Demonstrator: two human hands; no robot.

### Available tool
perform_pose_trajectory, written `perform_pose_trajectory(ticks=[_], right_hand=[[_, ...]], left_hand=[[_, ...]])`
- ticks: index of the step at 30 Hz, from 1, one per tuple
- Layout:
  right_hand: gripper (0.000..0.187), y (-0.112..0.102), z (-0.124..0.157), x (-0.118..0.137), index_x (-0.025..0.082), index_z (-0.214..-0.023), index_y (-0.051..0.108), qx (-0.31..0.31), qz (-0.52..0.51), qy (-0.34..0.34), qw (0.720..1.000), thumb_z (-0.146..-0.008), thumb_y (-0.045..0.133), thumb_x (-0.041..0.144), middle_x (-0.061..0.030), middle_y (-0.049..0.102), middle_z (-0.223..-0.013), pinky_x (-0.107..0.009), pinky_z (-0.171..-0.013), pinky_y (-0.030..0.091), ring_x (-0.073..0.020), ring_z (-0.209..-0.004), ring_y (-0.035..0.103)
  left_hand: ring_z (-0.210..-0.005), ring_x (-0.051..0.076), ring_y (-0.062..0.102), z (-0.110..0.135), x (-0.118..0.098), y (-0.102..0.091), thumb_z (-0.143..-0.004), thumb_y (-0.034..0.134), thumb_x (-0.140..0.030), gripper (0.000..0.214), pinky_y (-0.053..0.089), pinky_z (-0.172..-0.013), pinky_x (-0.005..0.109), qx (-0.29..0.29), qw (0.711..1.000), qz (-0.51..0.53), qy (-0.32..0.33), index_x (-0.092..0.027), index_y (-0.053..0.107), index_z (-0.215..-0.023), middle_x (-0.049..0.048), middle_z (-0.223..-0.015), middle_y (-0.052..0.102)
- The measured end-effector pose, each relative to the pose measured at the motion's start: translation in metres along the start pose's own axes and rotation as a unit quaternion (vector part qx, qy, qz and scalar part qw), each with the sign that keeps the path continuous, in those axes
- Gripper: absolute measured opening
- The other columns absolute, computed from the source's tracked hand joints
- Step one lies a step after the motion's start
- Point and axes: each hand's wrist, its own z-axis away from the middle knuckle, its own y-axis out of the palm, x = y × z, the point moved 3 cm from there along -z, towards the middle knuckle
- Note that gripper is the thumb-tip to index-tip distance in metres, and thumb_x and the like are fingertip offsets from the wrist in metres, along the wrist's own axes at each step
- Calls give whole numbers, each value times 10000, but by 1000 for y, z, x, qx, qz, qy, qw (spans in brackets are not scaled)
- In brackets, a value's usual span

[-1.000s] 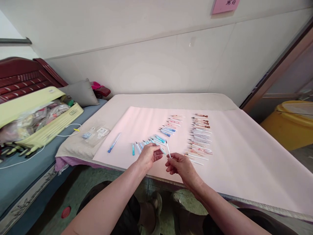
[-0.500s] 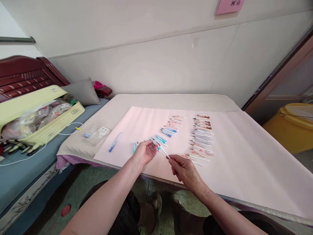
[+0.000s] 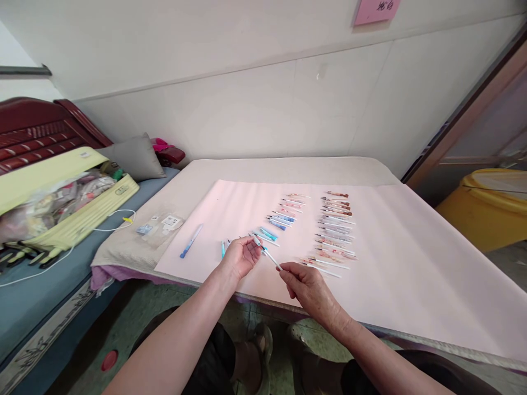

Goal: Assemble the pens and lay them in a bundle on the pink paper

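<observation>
My left hand (image 3: 244,257) is closed, pinching a short pale piece that looks like a pen cap (image 3: 256,240) between thumb and fingers. Between thumb and forefinger, my right hand (image 3: 307,285) grips a slim white pen refill (image 3: 272,259). Its dark tip points up and left, close to the cap; whether they touch I cannot tell. Turquoise pens (image 3: 268,234) lie just beyond my left hand, and its fingers partly hide others. A single pen with a blue end (image 3: 191,241) lies apart on the left.
Slanted rows of blue and pink pens (image 3: 282,219) and brown, grey and pink pens (image 3: 335,230) lie on a pink sheet (image 3: 411,274). Clear plastic bags (image 3: 162,227) rest at its left. Further left, a yellow case (image 3: 99,214) full of bags sits on a bed. A yellow bin (image 3: 486,208) stands right.
The refill's dark tip has come closer to the cap as my hands drew slightly together. The whole view has shifted a little; the pens on the sheet lie as before.
</observation>
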Motion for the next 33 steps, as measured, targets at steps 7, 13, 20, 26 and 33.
perform_pose_trajectory(ticks=[7,13,20,26,33], right_hand=[[280,0,-3,-10,171,-700,616,-10,4,5,1000,-844,426,316,51,454,-417,-205,-477,333,-88,-434,404],[255,1,-4,-14,182,-722,607,-8,2,29,1000,-843,421,308,57,474,-441,-191,-400,289,-62,-360,353],[209,2,-8,-17,190,-729,539,-13,-46,44,998,-829,437,343,70,467,-456,-175,-326,259,-53,-313,344],[124,2,-12,-26,224,-832,410,-48,-124,47,990,-801,484,318,101,513,-460,-170,-290,227,-68,-264,368],[110,7,-11,-21,217,-773,414,-31,-124,49,991,-803,471,306,96,510,-458,-166,-297,223,-62,-265,381]], left_hand=[[-570,113,590,7,4,7,-722,583,-135,126,464,-486,191,85,986,-85,120,-113,578,-846,67,-702,636],[-612,117,599,13,7,10,-717,613,-209,143,462,-531,201,81,976,-128,159,-136,551,-823,66,-744,640],[-615,110,588,21,20,15,-698,643,-249,174,451,-538,200,105,968,-188,126,-146,548,-800,51,-743,624],[-670,118,590,29,39,18,-730,616,-301,175,458,-584,219,123,967,-185,126,-164,521,-783,39,-776,614],[-677,116,586,22,24,13,-737,613,-274,160,464,-624,232,98,973,-136,157,-152,531,-800,61,-804,620]])
